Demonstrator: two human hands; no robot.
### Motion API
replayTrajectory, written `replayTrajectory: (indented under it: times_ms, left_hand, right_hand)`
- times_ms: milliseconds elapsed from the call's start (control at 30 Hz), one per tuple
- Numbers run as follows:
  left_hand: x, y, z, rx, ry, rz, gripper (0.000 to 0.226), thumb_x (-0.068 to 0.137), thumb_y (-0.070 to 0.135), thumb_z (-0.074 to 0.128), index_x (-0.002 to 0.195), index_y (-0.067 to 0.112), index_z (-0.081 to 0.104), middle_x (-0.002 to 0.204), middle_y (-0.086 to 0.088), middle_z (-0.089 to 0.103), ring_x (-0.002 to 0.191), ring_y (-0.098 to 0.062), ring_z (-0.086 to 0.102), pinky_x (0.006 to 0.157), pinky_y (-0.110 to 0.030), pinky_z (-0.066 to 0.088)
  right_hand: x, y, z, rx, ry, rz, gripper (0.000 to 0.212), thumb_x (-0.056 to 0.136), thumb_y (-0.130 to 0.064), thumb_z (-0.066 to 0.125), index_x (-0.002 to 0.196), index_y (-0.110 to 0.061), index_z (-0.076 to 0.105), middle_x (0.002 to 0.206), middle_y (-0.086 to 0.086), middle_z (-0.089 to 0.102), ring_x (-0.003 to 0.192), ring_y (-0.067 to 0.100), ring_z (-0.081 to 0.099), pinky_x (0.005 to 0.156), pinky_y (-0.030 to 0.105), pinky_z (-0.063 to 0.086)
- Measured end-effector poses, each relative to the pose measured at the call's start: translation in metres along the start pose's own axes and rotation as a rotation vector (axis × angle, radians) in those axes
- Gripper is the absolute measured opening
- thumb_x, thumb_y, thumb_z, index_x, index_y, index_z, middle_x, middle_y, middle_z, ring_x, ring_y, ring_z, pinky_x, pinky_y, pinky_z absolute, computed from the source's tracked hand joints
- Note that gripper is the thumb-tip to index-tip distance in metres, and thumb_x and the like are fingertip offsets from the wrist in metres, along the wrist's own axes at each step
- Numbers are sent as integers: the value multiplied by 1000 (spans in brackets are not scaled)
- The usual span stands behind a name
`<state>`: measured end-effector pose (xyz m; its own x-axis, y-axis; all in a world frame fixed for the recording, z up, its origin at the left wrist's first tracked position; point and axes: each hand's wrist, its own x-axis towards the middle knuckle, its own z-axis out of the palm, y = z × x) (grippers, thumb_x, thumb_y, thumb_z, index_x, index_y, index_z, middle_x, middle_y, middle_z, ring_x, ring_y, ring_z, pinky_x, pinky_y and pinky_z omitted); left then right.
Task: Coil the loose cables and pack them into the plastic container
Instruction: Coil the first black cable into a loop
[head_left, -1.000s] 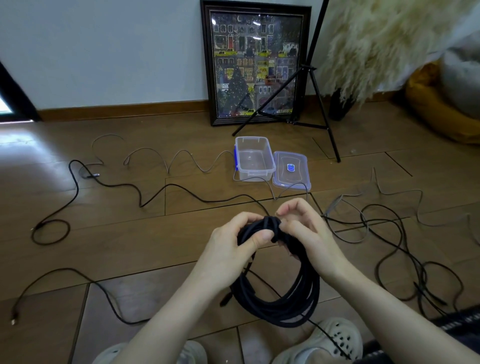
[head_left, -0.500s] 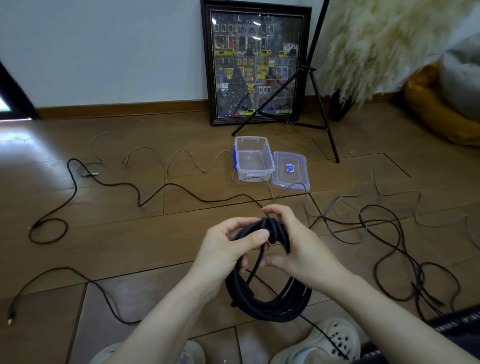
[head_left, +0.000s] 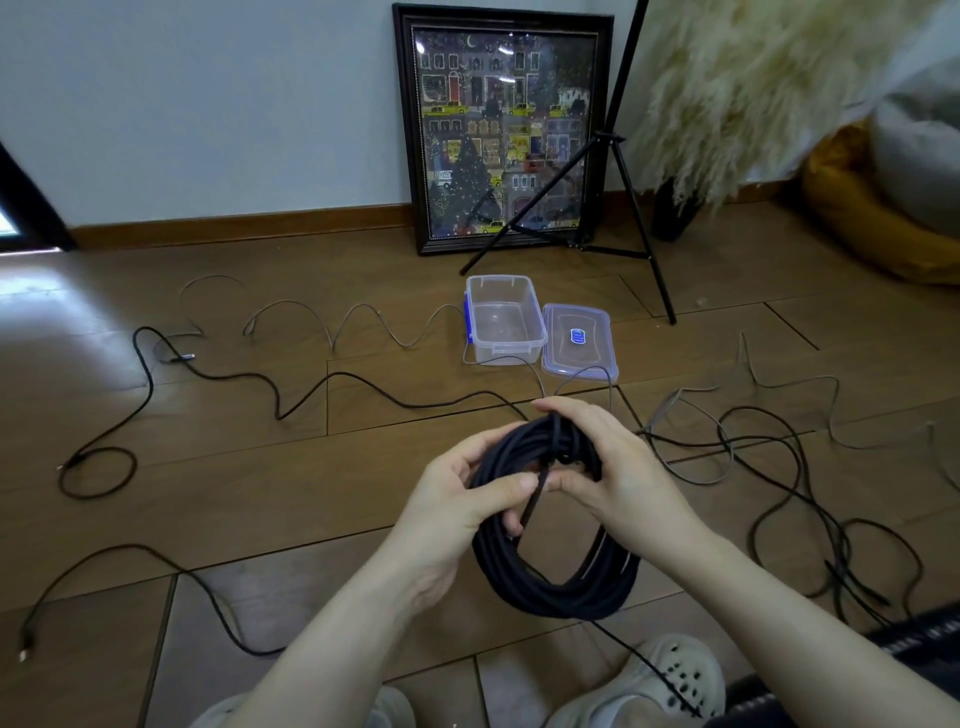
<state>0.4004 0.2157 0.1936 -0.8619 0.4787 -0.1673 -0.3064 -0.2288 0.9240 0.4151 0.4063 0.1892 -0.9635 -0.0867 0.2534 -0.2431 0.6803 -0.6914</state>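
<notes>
Two hands grip black coil (head_left: 550, 582): left hand (head_left: 462, 512) pinches cable end, right hand (head_left: 605, 467) clasps top. Box (head_left: 506, 340) at 12 o'clock, lid (head_left: 579, 338) beside.

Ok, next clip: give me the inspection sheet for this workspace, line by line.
Surface: wooden floor.
Job's things: clear box open, nothing seen inside; lid flat beside it.
Clutter: nothing seen.
Grips: left hand and right hand both hold the black coil.
Cables: black cable and grey cable loose at left; tangle at right.
Surroundings: framed picture, tripod, dried grass, yellow cushion.
</notes>
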Motion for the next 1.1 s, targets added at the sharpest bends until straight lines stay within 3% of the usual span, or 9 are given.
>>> replayTrajectory:
  times_ms: [67,167,300,367,433,533,633,900,1100]
  left_hand:
    - [0,-2,1,-26,-14,3,40,84,3,69,123,10,64,79,-7,66,48,-10,47,57,-30,55]
    - [-2,-3,2,-53,-49,28,45,79,10,69,124,7,63,99,-21,65,47,-9,44,64,-37,59]
    - [0,-9,1,-75,-31,61,41,81,9,67,121,1,61,105,-28,53,44,-7,38,59,-29,56]
    - [1,-10,-1,-53,-37,68,37,84,9,72,118,0,62,102,-28,53,43,-7,39,52,-27,51]
    - [2,-12,-6,20,-28,64,37,82,15,72,116,3,63,81,-21,57,43,-9,41,47,-26,46]
    - [0,-12,-11,141,-27,48,39,84,24,72,120,11,63,62,-5,56,45,-11,46,47,-27,45]
    - [-2,-11,-12,228,-50,70,32,92,21,66,122,13,60,57,6,59,45,-10,47,47,-25,46]
    - [-5,-4,-3,308,-1,101,21,97,5,60,115,14,61,75,10,65,44,-12,43,45,-25,41]
    - [-4,-5,-1,270,14,119,23,94,12,66,114,21,65,76,10,66,45,-9,45,43,-23,39]
  right_hand:
    - [0,-1,-1,-33,-21,20,60,80,-32,76,128,-50,45,111,-20,53,105,-4,52,91,30,47]
    - [2,-4,-5,-103,-65,-18,70,78,-31,79,136,-43,42,109,-19,49,98,0,54,83,32,50]
    - [2,-10,-8,-205,-153,-53,90,75,-35,80,144,-47,23,108,-18,40,78,2,50,69,34,50]
    - [2,-10,-8,-232,-163,-50,88,78,-43,75,145,-48,19,106,-20,37,74,1,49,66,33,48]
    - [-2,-10,-7,-221,-172,-43,80,83,-55,63,147,-49,15,108,-23,35,75,0,49,65,28,42]
    - [-9,-10,-3,-177,-204,2,69,87,-69,37,148,-47,14,123,-25,40,100,4,55,79,30,45]
    - [-11,-12,0,-41,-195,82,62,90,-66,34,147,-45,25,139,-26,43,124,2,47,102,36,41]
    - [-8,-15,5,131,-68,199,44,79,-73,42,111,-47,53,92,-21,68,83,0,62,77,37,48]
    - [-6,-14,9,452,-62,215,18,84,-48,62,100,-39,63,71,-21,64,58,-5,58,53,8,41]
